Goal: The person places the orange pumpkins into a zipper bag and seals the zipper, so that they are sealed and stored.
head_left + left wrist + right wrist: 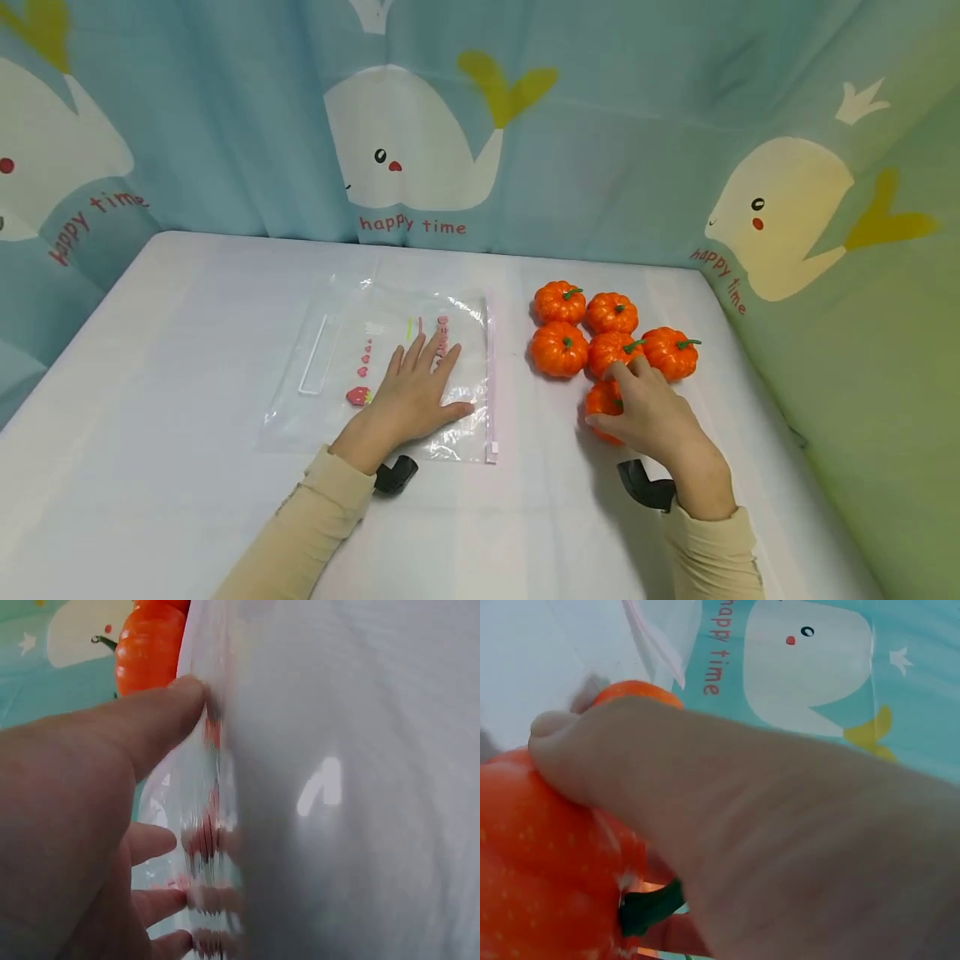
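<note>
A clear plastic zip bag [288,417] printed with small pink hearts and a strawberry [358,396] lies flat on the table. My left hand [416,392] rests on its right half with fingers spread, and the thumb [169,712] touches the film in the left wrist view. My right hand [660,417] grips the nearest orange toy pumpkin [602,402], thumb on one side and fingers on the other. In the right wrist view, this pumpkin [540,855] shows its green stem [651,906] beside the fingers, which are partly hidden behind the thumb.
Several more orange pumpkins [558,350] stand grouped just beyond my right hand. The bag's pink zip edge [491,375], with a white slider [492,450], faces them. A curtain [615,183] with whale prints hangs behind the white table [187,358] and along its right side.
</note>
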A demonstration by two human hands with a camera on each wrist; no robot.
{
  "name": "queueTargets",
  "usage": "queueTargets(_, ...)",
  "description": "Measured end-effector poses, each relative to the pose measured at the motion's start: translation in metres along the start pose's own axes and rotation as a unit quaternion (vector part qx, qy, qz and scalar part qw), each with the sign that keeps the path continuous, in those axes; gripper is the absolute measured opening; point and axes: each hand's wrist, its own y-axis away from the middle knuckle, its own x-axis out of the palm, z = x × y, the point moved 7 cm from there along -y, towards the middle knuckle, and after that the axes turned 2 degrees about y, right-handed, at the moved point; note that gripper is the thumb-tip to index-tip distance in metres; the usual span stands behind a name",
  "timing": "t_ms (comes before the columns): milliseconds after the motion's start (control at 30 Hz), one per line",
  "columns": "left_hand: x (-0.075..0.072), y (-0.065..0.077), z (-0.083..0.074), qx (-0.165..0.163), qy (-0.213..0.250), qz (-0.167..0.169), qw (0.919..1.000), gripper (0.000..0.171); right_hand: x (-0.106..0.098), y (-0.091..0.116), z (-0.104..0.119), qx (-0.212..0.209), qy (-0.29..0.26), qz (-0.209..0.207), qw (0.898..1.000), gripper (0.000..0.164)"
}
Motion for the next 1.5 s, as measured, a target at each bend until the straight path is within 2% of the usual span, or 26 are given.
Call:
queueTargets(167,-0.007,-0.001,-0.002,0.001,-0.002,0.005,1.0,0.088,-0.008,0.001,0.009,-0.026,-0.007,-0.023,0.999,0.048)
queueTargets(400,-0.019,-0.001,-0.004,-0.007,-0.007,0.039,0.9992,0.077,-0.007,-0.002,0.027,-0.076,-0.036,-0.061,0.995,0.044)
queueTargets(600,-0.018,0.007,-0.006,-0.026,-0.026,0.065,0.9972,0.068,0.0,-0.006,0.049,-0.136,-0.052,-0.086,0.986,0.053)
queueTargets(767,-0.012,0.01,-0.025,-0.004,-0.038,0.037,0.9986,0.06,0.009,-0.009,0.066,-0.173,-0.061,-0.084,0.979,0.056)
queueTargets(867,-0.006,0.009,-0.034,-0.001,-0.06,0.016,0.9981,0.069,0.011,-0.012,0.077,-0.182,-0.057,-0.081,0.978,0.055)
queueTargets(1000,0.001,0.01,-0.036,-0.016,-0.099,-0.008,0.9949,0.085,0.012,-0.019,0.09,-0.197,-0.051,-0.081,0.976,0.048)
queueTargets(1133,0.002,0.012,-0.035,-0.024,-0.109,-0.03,0.9933,0.087,0.013,-0.025,0.099,-0.193,-0.052,-0.077,0.977,0.041)
queueTargets(1233,-0.003,0.012,-0.037,-0.022,-0.105,-0.047,0.9931,0.08,0.01,-0.027,0.1,-0.173,-0.061,-0.082,0.98,0.044)
queueTargets(1333,-0.011,0.013,-0.038,-0.02,-0.092,-0.06,0.9937,0.065,0.007,-0.027,0.098,-0.162,-0.069,-0.079,0.981,0.05)
queueTargets(1500,-0.019,0.017,-0.038,-0.019,-0.074,-0.067,0.9948,0.037,0.006,-0.024,0.099,-0.173,-0.062,-0.05,0.982,0.056)
